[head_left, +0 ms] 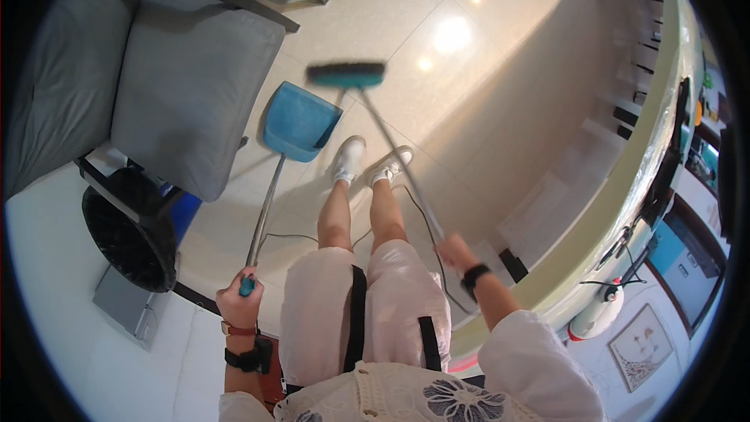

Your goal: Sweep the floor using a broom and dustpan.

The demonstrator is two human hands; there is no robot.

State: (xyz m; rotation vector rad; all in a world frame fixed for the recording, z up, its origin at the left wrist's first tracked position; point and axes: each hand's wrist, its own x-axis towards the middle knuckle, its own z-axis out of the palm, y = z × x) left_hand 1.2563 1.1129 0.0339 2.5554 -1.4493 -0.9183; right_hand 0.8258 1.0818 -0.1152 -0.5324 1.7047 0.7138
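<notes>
My left hand (238, 302) is closed round the teal-tipped handle of a long dustpan. The blue dustpan (301, 121) lies on the tiled floor ahead of my feet, beside the grey armchair, its metal pole running back to my hand. On the right, my right hand (457, 254) grips the metal pole of a broom. Slightly blurred, the broom head (346, 74), teal with dark bristles, is beyond the dustpan and to its right. I cannot tell whether its bristles touch the floor. No debris can be made out in the pan.
A grey cushioned armchair (199, 86) stands at the left, with a black-lined bin (129, 230) next to it. Along the right curves a counter (617, 227) with a pale edge. Dark cables (426, 219) trail over the floor near my white shoes (351, 158).
</notes>
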